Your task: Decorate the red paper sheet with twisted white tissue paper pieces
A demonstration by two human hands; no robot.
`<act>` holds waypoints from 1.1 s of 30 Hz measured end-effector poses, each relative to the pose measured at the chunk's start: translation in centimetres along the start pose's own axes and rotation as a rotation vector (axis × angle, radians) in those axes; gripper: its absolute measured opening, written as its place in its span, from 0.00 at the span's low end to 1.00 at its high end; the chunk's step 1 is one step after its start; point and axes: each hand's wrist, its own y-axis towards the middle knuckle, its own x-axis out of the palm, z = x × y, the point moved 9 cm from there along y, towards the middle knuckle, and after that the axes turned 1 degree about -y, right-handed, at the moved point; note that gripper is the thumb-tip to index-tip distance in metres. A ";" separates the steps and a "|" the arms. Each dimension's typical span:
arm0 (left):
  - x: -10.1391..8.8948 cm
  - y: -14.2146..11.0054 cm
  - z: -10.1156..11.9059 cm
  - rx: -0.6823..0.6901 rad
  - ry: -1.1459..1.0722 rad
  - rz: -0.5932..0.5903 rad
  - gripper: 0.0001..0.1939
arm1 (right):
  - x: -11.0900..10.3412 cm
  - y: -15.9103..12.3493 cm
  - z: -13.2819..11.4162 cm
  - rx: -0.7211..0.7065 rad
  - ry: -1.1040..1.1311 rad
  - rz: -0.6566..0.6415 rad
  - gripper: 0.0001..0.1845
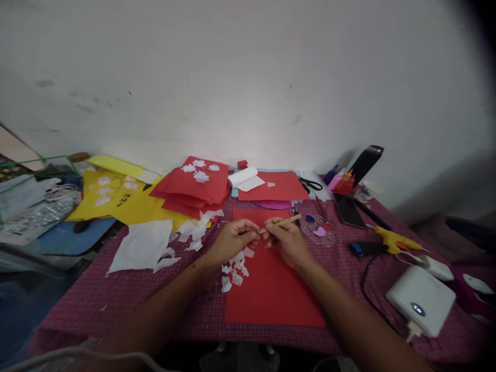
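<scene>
My right hand pinches a flat wooden craft stick, which slants up to the right. My left hand is closed in a pinch at the stick's lower end; what lies between those fingertips is too small to make out. Both hands are over a red paper sheet lying flat on the table. Small torn white paper pieces are scattered on its left edge, just below my left hand. Farther left lie a larger torn white sheet and more white scraps.
Red papers with white flowers and yellow papers lie at back left. Behind the hands are a white paper roll and scissors. To the right sit a paint palette, phone, yellow glue gun and white power bank.
</scene>
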 end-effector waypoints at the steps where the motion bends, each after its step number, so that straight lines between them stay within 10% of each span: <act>1: 0.1 0.0 0.0 -0.001 -0.001 -0.007 0.11 | -0.1 0.0 0.0 -0.001 0.001 0.006 0.09; 33: -0.7 0.0 -1.5 -0.166 -0.144 0.086 0.08 | -1.7 0.0 -1.2 -0.074 -0.019 0.109 0.13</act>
